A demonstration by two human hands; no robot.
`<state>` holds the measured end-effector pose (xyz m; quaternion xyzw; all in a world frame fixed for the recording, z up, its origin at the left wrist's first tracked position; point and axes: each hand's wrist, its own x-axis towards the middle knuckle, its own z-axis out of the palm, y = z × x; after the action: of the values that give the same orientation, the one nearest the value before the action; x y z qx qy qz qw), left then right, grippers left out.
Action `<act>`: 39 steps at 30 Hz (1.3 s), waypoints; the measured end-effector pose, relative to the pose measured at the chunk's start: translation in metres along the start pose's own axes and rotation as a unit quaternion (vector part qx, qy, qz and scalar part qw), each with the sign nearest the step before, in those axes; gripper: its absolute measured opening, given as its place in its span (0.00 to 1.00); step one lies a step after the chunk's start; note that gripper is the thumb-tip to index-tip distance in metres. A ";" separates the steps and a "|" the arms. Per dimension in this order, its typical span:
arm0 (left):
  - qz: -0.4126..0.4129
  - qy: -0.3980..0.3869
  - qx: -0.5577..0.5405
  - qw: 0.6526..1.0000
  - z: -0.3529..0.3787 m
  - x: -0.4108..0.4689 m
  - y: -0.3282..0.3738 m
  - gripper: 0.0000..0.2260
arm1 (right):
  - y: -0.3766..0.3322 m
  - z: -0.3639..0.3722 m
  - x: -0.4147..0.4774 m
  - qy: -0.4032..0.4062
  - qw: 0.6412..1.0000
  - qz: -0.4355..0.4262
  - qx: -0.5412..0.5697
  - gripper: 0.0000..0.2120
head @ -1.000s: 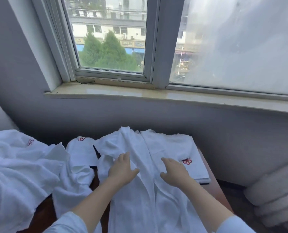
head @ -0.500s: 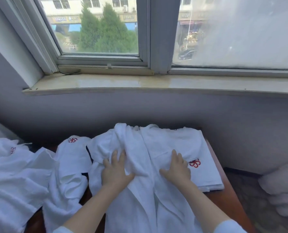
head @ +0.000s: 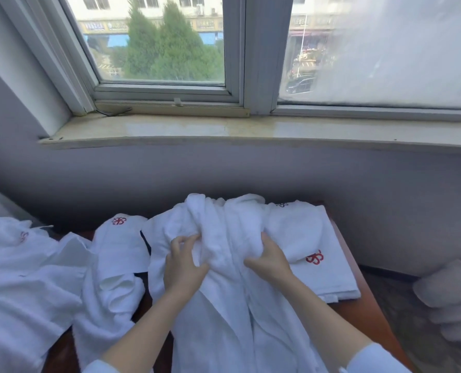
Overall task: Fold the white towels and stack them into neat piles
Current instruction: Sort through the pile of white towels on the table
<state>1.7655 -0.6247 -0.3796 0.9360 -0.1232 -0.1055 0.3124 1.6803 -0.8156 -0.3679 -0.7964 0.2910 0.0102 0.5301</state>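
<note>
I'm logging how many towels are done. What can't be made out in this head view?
Head view:
- Folded stack: its towel count; the middle towel covers most of it.
- Right hand fingertips: buried in the bunched middle towel.
- Left heap: cut off by the frame edge; pieces inseparable.
- Pale rolls: cut off at the right edge, blurred.

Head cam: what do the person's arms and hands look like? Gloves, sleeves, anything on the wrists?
No gloves: the left hand and right hand are bare, with no ring, watch or bracelet visible. Forearms are bare too. The left sleeve and right sleeve are plain, pale bluish-white, showing only at the bottom edge.
</note>
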 end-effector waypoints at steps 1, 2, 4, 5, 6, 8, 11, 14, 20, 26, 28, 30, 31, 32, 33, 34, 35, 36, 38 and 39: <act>-0.004 -0.002 -0.030 1.000 -0.004 0.000 0.003 0.27 | -0.006 0.001 -0.004 -0.007 0.999 -0.022 0.026 0.18; -0.006 -0.003 -0.057 0.998 -0.007 0.000 0.007 0.27 | -0.013 0.002 -0.008 -0.015 0.998 -0.042 0.045 0.16; 0.002 -0.004 -0.105 0.995 -0.016 -0.001 0.017 0.27 | -0.029 0.005 -0.018 -0.031 0.995 -0.067 0.074 0.13; 0.012 -0.003 -0.128 0.992 -0.021 -0.002 0.023 0.27 | -0.037 0.006 -0.023 -0.036 0.993 -0.075 0.084 0.13; 0.024 0.003 -0.150 0.988 -0.027 -0.006 0.028 0.26 | -0.047 0.008 -0.030 -0.040 0.991 -0.085 0.091 0.13; 0.043 0.017 -0.181 0.982 -0.037 -0.012 0.036 0.25 | -0.063 0.008 -0.042 -0.050 0.988 -0.102 0.101 0.13; 0.052 0.047 -0.237 0.969 -0.063 -0.032 0.040 0.22 | -0.088 0.010 -0.065 -0.060 0.983 -0.130 0.117 0.12; 0.076 0.078 -0.276 0.955 -0.095 -0.050 0.036 0.20 | -0.112 0.019 -0.086 -0.067 0.978 -0.157 0.124 0.06; 0.091 0.132 -0.289 0.944 -0.167 -0.083 0.009 0.21 | -0.164 0.063 -0.123 -0.091 0.965 -0.207 0.129 0.12; 0.088 0.175 -0.267 0.944 -0.248 -0.113 -0.036 0.25 | -0.220 0.128 -0.154 -0.144 0.941 -0.271 0.139 0.15; 0.091 0.192 -0.261 0.942 -0.276 -0.120 -0.053 0.26 | -0.240 0.153 -0.162 -0.154 0.935 -0.282 0.149 0.15; 0.099 0.211 -0.257 0.938 -0.306 -0.125 -0.072 0.24 | -0.260 0.181 -0.170 -0.161 0.930 -0.290 0.159 0.15; 0.104 0.220 -0.253 0.936 -0.321 -0.127 -0.081 0.23 | -0.271 0.195 -0.173 -0.164 0.928 -0.292 0.163 0.15; 0.109 0.229 -0.246 0.935 -0.336 -0.129 -0.090 0.23 | -0.282 0.209 -0.176 -0.167 0.926 -0.294 0.170 0.16; 0.116 0.240 -0.236 0.935 -0.352 -0.130 -0.100 0.23 | -0.293 0.223 -0.179 -0.170 0.923 -0.296 0.178 0.16; 0.123 0.253 -0.225 0.933 -0.368 -0.131 -0.110 0.23 | -0.304 0.237 -0.182 -0.174 0.920 -0.298 0.186 0.17; 0.132 0.268 -0.213 0.930 -0.383 -0.132 -0.120 0.24 | -0.316 0.252 -0.185 -0.179 0.916 -0.302 0.193 0.17; 0.143 0.284 -0.199 0.927 -0.399 -0.132 -0.132 0.25 | -0.328 0.267 -0.188 -0.187 0.912 -0.307 0.198 0.18; 0.158 0.314 -0.173 0.920 -0.426 -0.131 -0.153 0.25 | -0.348 0.295 -0.193 -0.206 0.901 -0.322 0.204 0.21; 0.163 0.325 -0.165 0.917 -0.438 -0.130 -0.167 0.25 | -0.358 0.309 -0.193 -0.217 0.894 -0.333 0.207 0.21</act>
<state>1.7901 -0.2122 -0.1227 0.8209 -0.1463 0.2381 0.4980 1.7802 -0.3692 -0.1406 -0.6966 -0.1179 -0.0552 0.7055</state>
